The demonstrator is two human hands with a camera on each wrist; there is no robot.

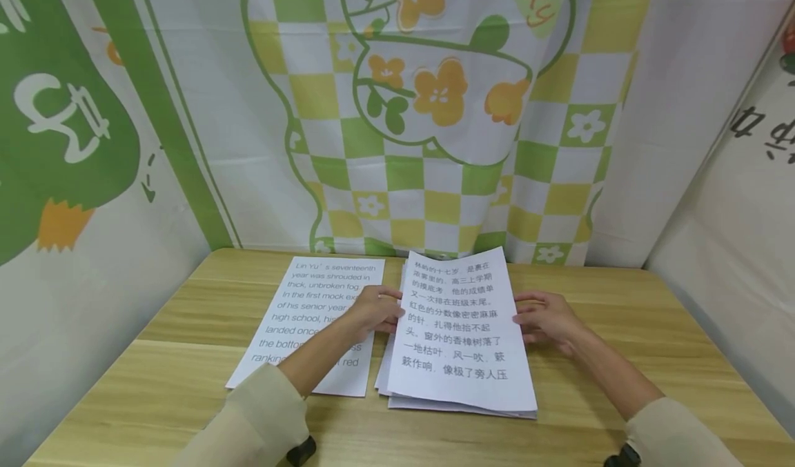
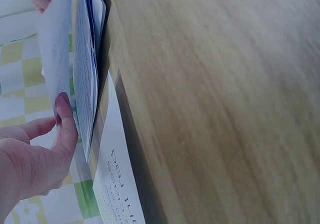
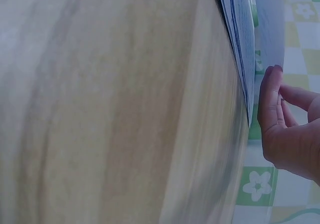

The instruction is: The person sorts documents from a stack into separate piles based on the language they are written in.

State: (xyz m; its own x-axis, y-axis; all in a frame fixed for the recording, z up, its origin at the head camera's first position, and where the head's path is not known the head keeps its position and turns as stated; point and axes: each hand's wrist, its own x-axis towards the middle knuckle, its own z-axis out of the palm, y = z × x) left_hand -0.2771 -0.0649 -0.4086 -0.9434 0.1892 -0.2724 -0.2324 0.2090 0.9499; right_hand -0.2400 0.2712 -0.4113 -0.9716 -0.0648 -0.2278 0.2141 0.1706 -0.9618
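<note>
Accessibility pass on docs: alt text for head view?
A person's left hand and right hand hold a Chinese-text sheet by its side edges, above stacked paper on a wooden table. An English-text sheet lies to the left, partly hidden by the left arm.

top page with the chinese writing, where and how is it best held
Pinch the page near the middle of both long edges, left hand from the left, right hand from the right. It is thin, and the wrist views show it raised above the stack, so those edges are free on both faces; holding both should probably limit sagging.
</note>
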